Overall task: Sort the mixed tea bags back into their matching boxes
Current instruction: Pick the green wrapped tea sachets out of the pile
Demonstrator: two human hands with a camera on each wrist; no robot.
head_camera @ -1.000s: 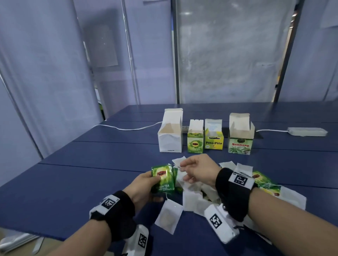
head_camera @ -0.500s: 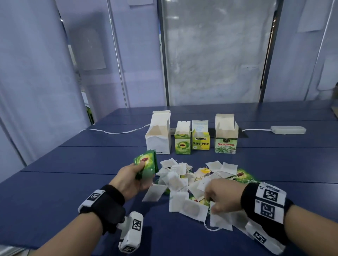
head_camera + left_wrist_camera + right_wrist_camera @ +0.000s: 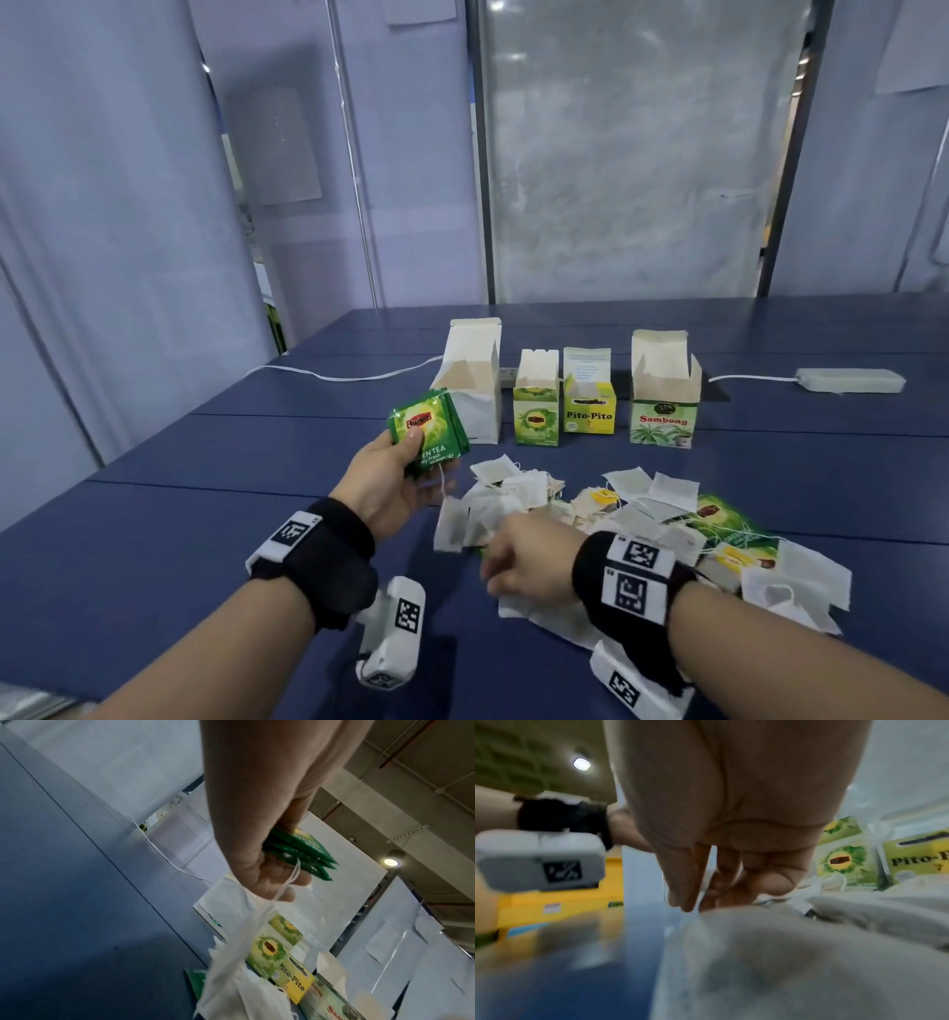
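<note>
My left hand holds a small stack of green tea sachets above the table, just in front of the open white box. A white tea bag dangles by its string from that hand, below the sachets. My right hand is curled, knuckles up, on the near edge of the mixed tea bag pile. Its fingertips pinch the edge of a white tea bag. Three more open boxes stand in a row: green, yellow Pito-Pito, Sambong.
The blue table carries a white cable behind the boxes on the left and a white power strip at the back right. More green sachets lie at the pile's right side. Curtains hang behind the table.
My left hand has lifted the green sachets up and forward toward the boxes, and a white bag now hangs from it by a string. My right hand drew back to the pile's near edge.
</note>
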